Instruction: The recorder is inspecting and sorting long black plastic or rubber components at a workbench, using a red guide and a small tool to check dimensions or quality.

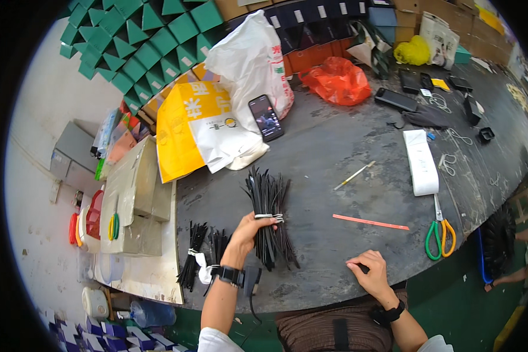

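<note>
A bundle of thin black strips (268,243), bound round its middle with a white tie, lies on the dark table. My left hand (246,230) is closed on it at the tie, thumb and fingers at the bundle's left side. Two more bundles of black strips (192,258) lie to the left of my wrist, with a white tie and a crumpled white piece. My right hand (369,271) rests near the table's front edge with its fingers curled; a dark spot shows between them, and I cannot make out what it is. Beyond that hand lies a flat red strip (370,222).
Scissors (439,232) with green and orange handles lie at the right, below a white band (420,161). A pen (354,175) lies mid-table. A lit phone (265,118) leans against white and yellow bags (185,132). A red bag (337,82) and small electronics stand farther back.
</note>
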Available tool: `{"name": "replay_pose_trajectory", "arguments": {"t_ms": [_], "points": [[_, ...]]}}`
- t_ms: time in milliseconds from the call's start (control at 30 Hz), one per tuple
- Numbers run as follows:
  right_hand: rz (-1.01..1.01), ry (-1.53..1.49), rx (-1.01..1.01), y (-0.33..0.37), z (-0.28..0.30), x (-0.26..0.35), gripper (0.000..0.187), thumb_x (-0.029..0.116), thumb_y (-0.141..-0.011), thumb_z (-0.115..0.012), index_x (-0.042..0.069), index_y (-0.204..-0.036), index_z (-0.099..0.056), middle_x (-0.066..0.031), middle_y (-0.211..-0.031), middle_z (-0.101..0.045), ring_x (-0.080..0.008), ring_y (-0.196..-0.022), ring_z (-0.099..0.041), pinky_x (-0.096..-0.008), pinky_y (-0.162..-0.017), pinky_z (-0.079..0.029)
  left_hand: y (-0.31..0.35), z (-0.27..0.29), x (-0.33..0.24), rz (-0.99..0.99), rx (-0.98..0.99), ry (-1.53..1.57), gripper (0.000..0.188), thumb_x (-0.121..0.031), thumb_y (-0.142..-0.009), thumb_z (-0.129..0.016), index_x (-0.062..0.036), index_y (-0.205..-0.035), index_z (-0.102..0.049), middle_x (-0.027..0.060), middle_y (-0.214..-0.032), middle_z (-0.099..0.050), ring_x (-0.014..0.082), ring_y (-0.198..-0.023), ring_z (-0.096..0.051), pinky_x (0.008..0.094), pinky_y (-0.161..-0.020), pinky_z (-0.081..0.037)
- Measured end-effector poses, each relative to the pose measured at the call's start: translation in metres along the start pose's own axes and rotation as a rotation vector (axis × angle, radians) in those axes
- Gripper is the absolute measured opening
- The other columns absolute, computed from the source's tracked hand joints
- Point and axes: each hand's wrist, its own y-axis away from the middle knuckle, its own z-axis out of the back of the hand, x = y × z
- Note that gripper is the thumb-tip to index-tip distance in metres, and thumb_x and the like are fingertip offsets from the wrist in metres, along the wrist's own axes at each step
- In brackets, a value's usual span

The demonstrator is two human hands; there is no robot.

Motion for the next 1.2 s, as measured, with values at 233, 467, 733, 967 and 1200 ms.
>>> {"name": "replay_pose_trajectory", "arguments": {"t_ms": [233, 467, 733, 967, 1200], "points": [[-0.459, -0.715, 0.157, -0.029, -0.019, 0.042, 0.031, 0.018, -0.099, -0.067, 0.0, -0.125, -0.065, -0.0111, -0.11, -0.073, -0.0167, -0.106, -0.068, -0.0291, -0.097, -0.05, 0.047, -0.067, 0.062, -0.304, 0.063, -0.169, 0.04, -0.002, -0.089, -0.073, 0.0037, -0.124, -0.055, 0.0101, -0.11, -0.068, 0.0189, -0.1, -0.069, 0.0313, -0.088, -0.055], [-0.758, -0.856, 0.198, -0.061, -0.05, 0.024, 0.073, 0.034, -0.09, -0.079, -0.013, -0.136, -0.046, -0.0194, -0.124, -0.063, -0.0199, -0.113, -0.063, -0.0313, -0.098, -0.049, 0.098, -0.109, 0.061, -0.739, 0.137, -0.91, 0.061, -0.009, -0.092, -0.068, -0.0005, -0.148, -0.047, 0.0248, -0.143, -0.057, 0.0313, -0.121, -0.065, 0.0392, -0.097, -0.054], [-0.873, -1.155, 0.181, -0.063, -0.044, 0.013, 0.033, 0.007, -0.094, -0.066, -0.005, -0.123, -0.055, -0.0125, -0.108, -0.07, -0.0163, -0.095, -0.069, -0.0276, -0.083, -0.057, 0.056, -0.08, 0.065, -0.207, -0.18, -0.279, 0.057, -0.025, -0.098, -0.068, 0.0035, -0.144, -0.049, 0.0135, -0.117, -0.067, 0.0202, -0.099, -0.068, 0.0309, -0.078, -0.056], [-0.833, -1.313, 0.276, -0.056, -0.035, 0.017, 0.032, 0.004, -0.089, -0.064, -0.003, -0.12, -0.06, -0.0116, -0.104, -0.072, -0.0175, -0.096, -0.069, -0.0307, -0.09, -0.055, 0.046, -0.098, 0.083, -0.087, 0.035, -0.098, 0.049, -0.025, -0.099, -0.067, 0.0066, -0.135, -0.051, 0.0072, -0.098, -0.069, 0.0138, -0.088, -0.067, 0.0278, -0.081, -0.054], [-0.828, -1.433, 0.333, -0.048, -0.019, 0.034, 0.028, 0.009, -0.092, -0.073, -0.002, -0.116, -0.064, -0.0101, -0.1, -0.073, -0.0186, -0.095, -0.069, -0.032, -0.092, -0.052, 0.068, -0.105, 0.074, 0.009, 0.267, 0.213, 0.029, -0.004, -0.094, -0.066, -0.0017, -0.121, -0.057, 0.0023, -0.092, -0.067, 0.0089, -0.082, -0.065, 0.0237, -0.076, -0.053]]}}
